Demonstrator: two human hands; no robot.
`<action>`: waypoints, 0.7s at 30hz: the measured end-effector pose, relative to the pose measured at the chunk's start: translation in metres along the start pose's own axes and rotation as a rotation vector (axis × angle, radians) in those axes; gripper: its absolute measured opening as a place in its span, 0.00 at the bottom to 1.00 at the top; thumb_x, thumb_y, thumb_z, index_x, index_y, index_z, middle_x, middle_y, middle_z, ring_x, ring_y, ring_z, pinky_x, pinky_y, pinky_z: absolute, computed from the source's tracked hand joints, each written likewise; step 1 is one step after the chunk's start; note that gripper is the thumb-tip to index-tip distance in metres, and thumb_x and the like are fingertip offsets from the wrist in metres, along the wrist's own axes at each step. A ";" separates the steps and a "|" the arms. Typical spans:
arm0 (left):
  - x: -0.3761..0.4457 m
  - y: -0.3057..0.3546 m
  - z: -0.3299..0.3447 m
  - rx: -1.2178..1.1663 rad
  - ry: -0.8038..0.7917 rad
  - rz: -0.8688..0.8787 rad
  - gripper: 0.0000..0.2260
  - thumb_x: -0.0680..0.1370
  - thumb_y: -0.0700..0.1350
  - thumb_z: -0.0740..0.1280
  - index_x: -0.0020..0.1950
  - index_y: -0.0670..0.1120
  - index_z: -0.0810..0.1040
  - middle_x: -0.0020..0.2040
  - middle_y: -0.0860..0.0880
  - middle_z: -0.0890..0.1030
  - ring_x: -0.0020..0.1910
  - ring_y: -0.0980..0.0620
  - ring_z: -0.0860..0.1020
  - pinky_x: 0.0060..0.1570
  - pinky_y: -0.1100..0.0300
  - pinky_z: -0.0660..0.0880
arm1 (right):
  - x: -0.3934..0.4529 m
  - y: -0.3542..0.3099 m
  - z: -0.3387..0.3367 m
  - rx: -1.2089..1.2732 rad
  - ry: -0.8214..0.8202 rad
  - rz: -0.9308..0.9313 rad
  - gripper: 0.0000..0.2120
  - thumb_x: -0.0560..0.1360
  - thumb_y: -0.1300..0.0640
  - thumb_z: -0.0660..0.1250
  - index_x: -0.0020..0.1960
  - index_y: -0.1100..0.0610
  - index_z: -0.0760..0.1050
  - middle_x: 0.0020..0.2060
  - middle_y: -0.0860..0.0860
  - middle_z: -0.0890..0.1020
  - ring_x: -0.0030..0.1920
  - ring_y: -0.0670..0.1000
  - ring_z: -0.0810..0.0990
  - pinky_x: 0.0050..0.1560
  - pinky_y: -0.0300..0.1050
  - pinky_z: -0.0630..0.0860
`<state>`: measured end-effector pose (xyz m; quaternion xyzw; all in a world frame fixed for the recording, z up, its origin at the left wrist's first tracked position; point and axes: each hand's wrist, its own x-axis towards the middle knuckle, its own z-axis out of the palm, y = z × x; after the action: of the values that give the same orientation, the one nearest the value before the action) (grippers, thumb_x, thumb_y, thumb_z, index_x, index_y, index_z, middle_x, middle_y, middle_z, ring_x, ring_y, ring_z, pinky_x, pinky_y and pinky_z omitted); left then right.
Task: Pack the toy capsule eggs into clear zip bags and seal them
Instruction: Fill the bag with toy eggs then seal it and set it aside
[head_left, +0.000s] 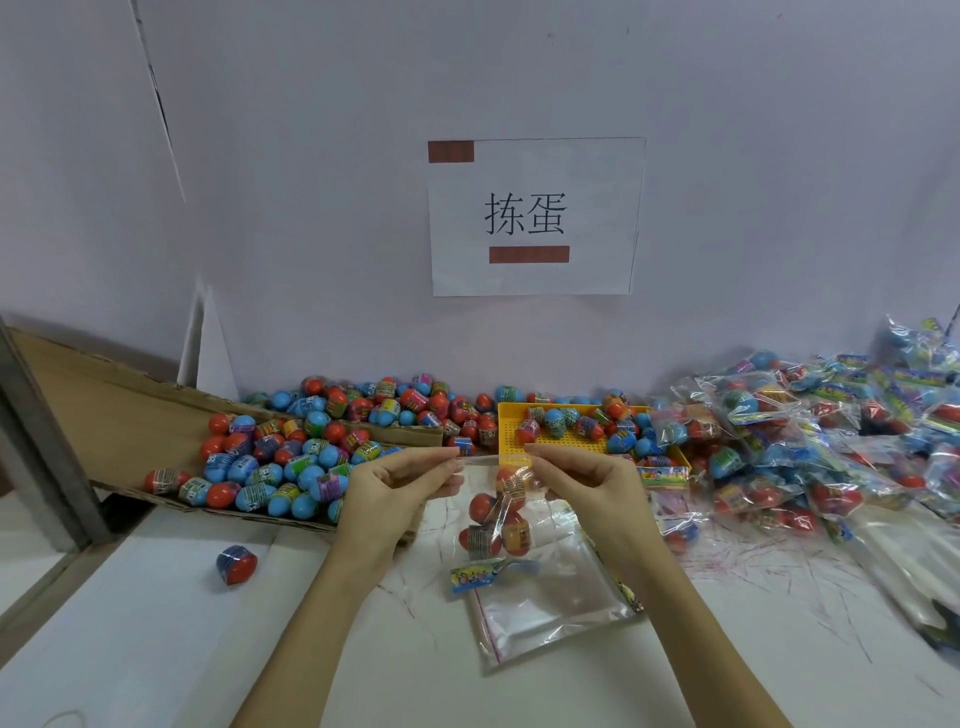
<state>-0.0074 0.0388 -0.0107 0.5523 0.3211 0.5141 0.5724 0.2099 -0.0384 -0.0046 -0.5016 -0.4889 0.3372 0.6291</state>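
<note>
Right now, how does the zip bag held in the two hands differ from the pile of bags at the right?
The held zip bag hangs upright off the table, pinched at its top strip by the left hand and right hand; the pile of bags lies flat, untouched. The held zip bag is single; the pile of bags has many, overlapping. Both are clear and contain capsule eggs.

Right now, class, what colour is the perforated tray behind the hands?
Yellow: the perforated tray, clearest in the head view.

Ahead of your hands rises a plain pale wall (322, 156) bearing a taped paper sign (535, 215). Beneath them lies a white, pen-scribbled table (182, 649); a grey metal post (47, 441) stands far left.
</note>
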 end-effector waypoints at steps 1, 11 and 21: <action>0.000 0.000 -0.001 0.012 -0.008 0.002 0.08 0.73 0.39 0.76 0.52 0.46 0.89 0.48 0.42 0.88 0.48 0.44 0.87 0.46 0.63 0.83 | 0.000 0.000 -0.001 0.008 -0.005 -0.006 0.09 0.75 0.60 0.75 0.55 0.54 0.87 0.45 0.52 0.88 0.45 0.51 0.86 0.45 0.38 0.81; 0.001 -0.004 -0.007 0.122 -0.075 0.032 0.11 0.76 0.35 0.74 0.50 0.51 0.89 0.48 0.44 0.88 0.50 0.45 0.87 0.51 0.58 0.83 | 0.001 0.002 -0.011 0.006 -0.082 -0.020 0.08 0.76 0.62 0.73 0.52 0.53 0.87 0.48 0.53 0.88 0.50 0.52 0.86 0.50 0.39 0.81; -0.002 -0.003 -0.006 0.282 -0.078 0.150 0.13 0.77 0.32 0.72 0.48 0.50 0.89 0.46 0.48 0.88 0.49 0.50 0.87 0.49 0.63 0.82 | 0.001 0.002 -0.013 -0.074 -0.090 -0.022 0.13 0.78 0.67 0.69 0.50 0.52 0.88 0.46 0.51 0.88 0.49 0.50 0.86 0.51 0.38 0.81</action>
<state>-0.0129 0.0392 -0.0152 0.6689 0.3255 0.4835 0.4613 0.2232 -0.0406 -0.0061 -0.5035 -0.5341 0.3343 0.5912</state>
